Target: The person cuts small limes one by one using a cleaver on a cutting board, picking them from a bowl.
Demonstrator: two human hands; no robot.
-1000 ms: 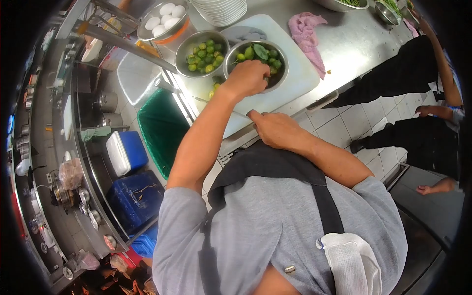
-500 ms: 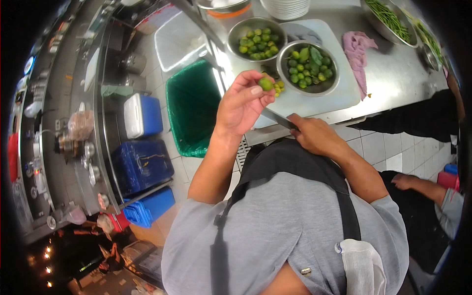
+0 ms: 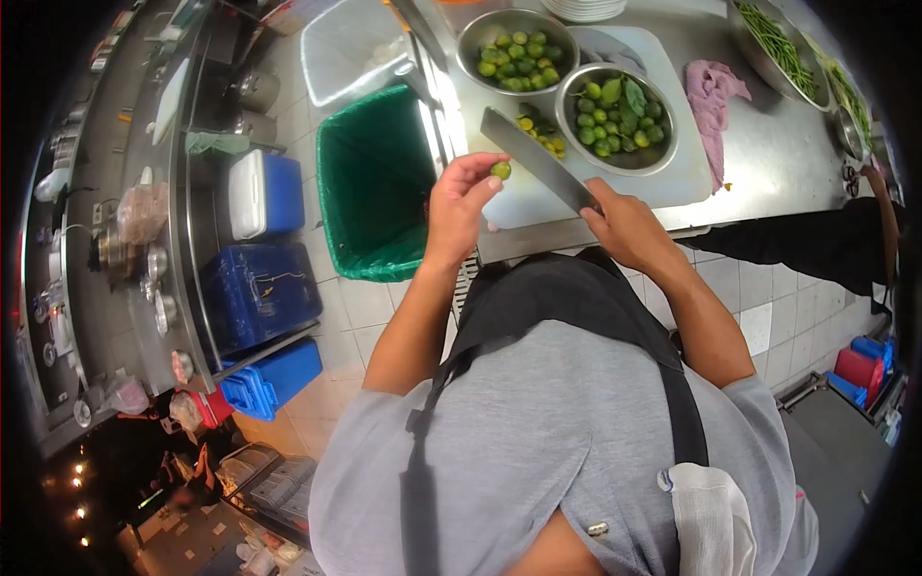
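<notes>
Between the thumb and fingers of my left hand [image 3: 455, 213] is a small green lime [image 3: 500, 170], held above the near left side of the white cutting board [image 3: 547, 204]. My right hand [image 3: 626, 226] is closed around the handle of a broad-bladed knife [image 3: 538, 161]. Its blade slants up and left over the board, close to the lime. Behind the blade lie small yellow-green lime pieces [image 3: 554, 144], partly hidden. Two metal bowls of limes stand on the board: a left bowl [image 3: 465, 65] and a right bowl [image 3: 670, 149], the latter with green leaves on top.
A green-lined bin [image 3: 336, 221] stands left of the steel table [image 3: 768, 168]. On the table are a pink cloth [image 3: 713, 115], a bowl of green beans [image 3: 812, 96] and stacked white dishes [image 3: 584, 10]. Another person's dark-clothed body [image 3: 816, 245] is at the right edge.
My right hand has raised the knife, so its blade now lies over the board. My left hand has lowered slightly with the lime. A second person at lower right has mostly left view.
</notes>
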